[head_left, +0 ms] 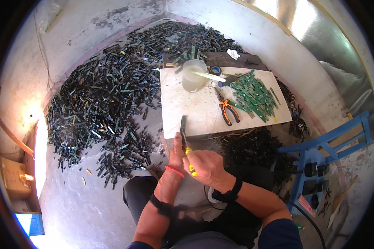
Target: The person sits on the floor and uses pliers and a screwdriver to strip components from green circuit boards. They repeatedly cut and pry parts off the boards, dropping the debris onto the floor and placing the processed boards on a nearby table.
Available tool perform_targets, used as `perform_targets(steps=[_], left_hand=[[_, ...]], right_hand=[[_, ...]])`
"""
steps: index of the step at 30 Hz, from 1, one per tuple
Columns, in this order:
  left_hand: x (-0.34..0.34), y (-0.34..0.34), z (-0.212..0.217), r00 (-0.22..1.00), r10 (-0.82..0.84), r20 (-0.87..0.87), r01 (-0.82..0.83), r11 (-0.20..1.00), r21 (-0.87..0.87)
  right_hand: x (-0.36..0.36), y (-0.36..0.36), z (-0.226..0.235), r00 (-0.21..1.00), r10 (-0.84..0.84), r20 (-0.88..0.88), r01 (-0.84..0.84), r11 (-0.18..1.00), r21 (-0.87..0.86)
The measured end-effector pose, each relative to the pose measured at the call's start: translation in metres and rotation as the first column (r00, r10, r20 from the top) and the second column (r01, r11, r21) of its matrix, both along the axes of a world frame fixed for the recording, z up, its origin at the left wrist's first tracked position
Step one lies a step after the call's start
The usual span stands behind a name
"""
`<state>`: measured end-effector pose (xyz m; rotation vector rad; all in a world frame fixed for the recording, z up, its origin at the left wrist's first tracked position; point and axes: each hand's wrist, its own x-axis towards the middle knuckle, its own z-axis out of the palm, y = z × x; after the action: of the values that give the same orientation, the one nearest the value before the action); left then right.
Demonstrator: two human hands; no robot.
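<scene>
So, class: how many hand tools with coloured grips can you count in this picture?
2. Orange-handled pliers lie on the white board beside the green strips; a yellow-handled tool is in the right hand. More may be hidden in the dark piles.

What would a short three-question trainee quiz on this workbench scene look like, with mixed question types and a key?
1. True or false: the orange-handled pliers lie on the white slab, held by neither hand.
2. Multiple choice: what lies heaped at the slab's right side? A) green circuit-board strips B) coiled rope C) glass jars
3. Fill in: the right hand grips a tool with a ____ handle.

Key
1. True.
2. A.
3. Yellow; the left hand holds a dark strip beside it, at the slab's near edge.
</scene>
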<state>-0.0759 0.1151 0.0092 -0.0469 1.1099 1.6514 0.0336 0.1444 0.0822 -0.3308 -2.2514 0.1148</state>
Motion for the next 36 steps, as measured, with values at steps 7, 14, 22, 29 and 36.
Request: perform_targets(steps=[7, 14, 22, 29, 36], left_hand=[[0.0, -0.003, 0.02, 0.974, -0.189, 0.127, 0.184, 0.982, 0.051], [-0.001, -0.009, 0.023, 0.967, -0.23, 0.109, 0.222, 0.971, 0.083], [-0.001, -0.014, 0.036, 0.965, -0.239, 0.109, 0.233, 0.97, 0.064], [-0.005, -0.017, 0.037, 0.958, -0.253, 0.134, 0.24, 0.965, 0.109], [-0.005, -0.017, 0.035, 0.965, -0.227, 0.128, 0.218, 0.972, 0.082]], right_hand=[[-0.005, 0.022, 0.021, 0.953, -0.224, -0.206, 0.022, 0.727, -0.686], [0.012, 0.06, 0.048, 0.853, -0.428, -0.299, -0.217, 0.23, -0.949], [-0.009, 0.093, 0.007, 0.947, -0.32, -0.017, 0.265, 0.813, -0.518], [-0.031, 0.102, -0.011, 0.891, -0.386, 0.238, 0.438, 0.869, -0.229], [-0.034, 0.097, -0.008, 0.898, -0.401, 0.183, 0.427, 0.894, -0.134]])
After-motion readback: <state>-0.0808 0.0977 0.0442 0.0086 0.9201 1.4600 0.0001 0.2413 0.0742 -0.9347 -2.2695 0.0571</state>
